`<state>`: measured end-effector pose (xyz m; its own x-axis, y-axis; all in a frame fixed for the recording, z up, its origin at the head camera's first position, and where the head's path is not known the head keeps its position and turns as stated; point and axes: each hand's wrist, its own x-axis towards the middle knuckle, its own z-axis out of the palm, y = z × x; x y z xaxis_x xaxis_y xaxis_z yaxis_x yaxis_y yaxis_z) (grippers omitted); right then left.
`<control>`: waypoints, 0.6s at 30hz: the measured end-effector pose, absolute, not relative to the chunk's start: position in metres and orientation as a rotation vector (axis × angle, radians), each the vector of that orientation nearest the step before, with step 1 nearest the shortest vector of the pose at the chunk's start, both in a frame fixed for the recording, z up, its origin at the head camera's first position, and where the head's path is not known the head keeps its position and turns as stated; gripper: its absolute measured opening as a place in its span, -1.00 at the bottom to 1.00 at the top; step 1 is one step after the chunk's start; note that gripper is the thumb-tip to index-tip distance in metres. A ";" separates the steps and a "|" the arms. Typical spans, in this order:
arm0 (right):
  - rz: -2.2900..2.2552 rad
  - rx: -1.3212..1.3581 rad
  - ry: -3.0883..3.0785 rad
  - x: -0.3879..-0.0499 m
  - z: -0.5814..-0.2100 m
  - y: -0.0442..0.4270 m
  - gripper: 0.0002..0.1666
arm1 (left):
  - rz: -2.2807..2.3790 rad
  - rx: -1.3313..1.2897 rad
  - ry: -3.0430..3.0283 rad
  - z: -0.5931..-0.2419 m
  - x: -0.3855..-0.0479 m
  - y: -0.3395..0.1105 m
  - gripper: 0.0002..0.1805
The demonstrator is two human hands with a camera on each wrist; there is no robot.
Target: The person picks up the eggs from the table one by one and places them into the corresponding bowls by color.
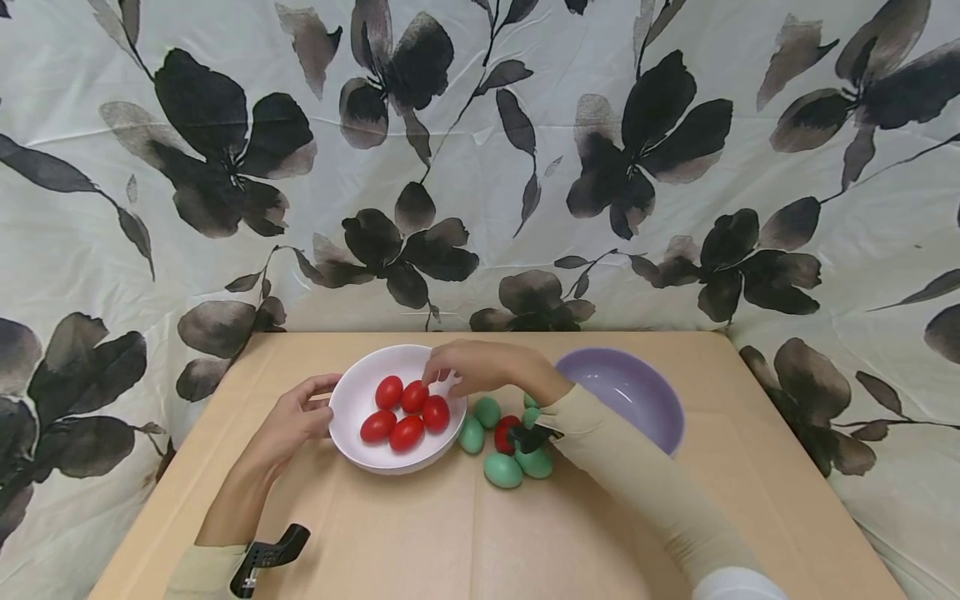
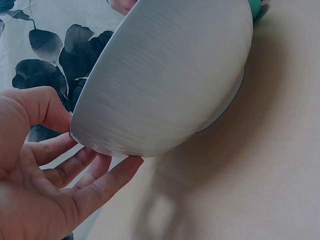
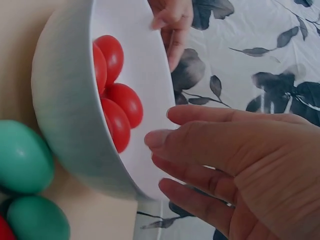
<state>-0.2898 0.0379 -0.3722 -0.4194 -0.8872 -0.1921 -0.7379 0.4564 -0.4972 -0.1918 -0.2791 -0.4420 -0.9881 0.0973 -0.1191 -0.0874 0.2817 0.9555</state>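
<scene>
Through the head view I see the left grip pinching the rim of the white bowl, thumb over the inner side and fingers against the outside; the right grip hangs loosely parted over the far right edge of that bowl, with nothing between its fingers; five red eggs lie in the bowl, below and to the left of the right grip; one more red egg sits on the counter, nearer me than the right grip and partly hidden by its wrist strap, among green eggs; the purple bowl stands to the right of both grips; I judge the step in hand to be setting red eggs in the white bowl; the next move, I think, calls for the right grip to reach toward me, close on that lone egg and avoid nudging the green ones, while the left steadies the bowl.
</scene>
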 end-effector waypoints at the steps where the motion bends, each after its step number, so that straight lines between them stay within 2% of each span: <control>1: -0.487 -1.358 2.282 -0.290 -0.372 0.041 -0.54 | 1.797 0.010 2.386 -0.442 -0.192 -0.279 -0.34; 18: -0.505 -1.225 2.287 -0.286 -0.369 0.088 -0.61 | 1.775 0.015 2.422 -0.443 -0.191 -0.279 -0.34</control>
